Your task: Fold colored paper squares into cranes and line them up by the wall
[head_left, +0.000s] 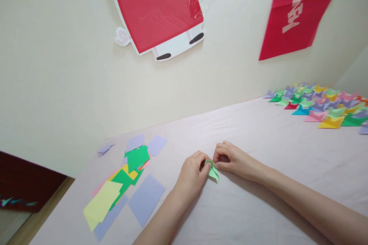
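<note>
A small piece of light green folded paper is between my two hands, just over the pale cloth. My left hand pinches its left side, thumb in front and fingers curled behind. On the other side, the thumb and forefinger of my right hand close at the paper's upper right edge. Creased flaps point down toward me, with a slit between them. Fingers hide the paper's top part.
Loose paper sheets lie left of my hands: a green sheet, a yellow sheet and a lilac sheet among several. Rows of folded paper figures stand at the far right. Behind the pale cloth rises a wall with red decorations.
</note>
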The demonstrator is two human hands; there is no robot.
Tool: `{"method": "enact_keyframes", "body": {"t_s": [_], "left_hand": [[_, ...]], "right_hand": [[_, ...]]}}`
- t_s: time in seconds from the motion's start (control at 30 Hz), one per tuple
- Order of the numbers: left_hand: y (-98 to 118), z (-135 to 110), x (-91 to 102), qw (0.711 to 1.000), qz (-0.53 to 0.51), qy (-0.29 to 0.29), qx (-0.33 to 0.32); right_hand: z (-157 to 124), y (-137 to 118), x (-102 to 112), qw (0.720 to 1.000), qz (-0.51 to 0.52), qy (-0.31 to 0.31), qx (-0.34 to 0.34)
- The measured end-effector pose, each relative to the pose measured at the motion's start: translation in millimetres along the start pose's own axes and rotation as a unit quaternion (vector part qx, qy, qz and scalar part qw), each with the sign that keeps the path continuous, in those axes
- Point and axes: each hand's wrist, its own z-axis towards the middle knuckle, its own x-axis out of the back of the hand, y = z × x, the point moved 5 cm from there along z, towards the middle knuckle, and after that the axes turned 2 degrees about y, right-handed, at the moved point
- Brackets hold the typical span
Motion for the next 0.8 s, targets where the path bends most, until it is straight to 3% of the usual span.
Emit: {"method": "enact_keyframes", "body": {"t_s": [0.23,0.43,0.8], "left_hand": [[0.3,-0.1,1.6,1.0,-0.008,0.024,0.005],[5.4,-3.8,4.3,0.999,-0.028,0.02,-0.002],[-0.8,-2.8,-2.0,0.997,-0.021,0.071,0.002]], "right_hand": [[-1.2,-5.8,-4.4,0.997,-0.046,0.057,-0.016],[-1.6,-6.9,-5.4,0.997,-0.048,0.049,-0.019],[-1.4,-7.4,-2.7,0.998,-0.037,0.045,-0.016]]}}
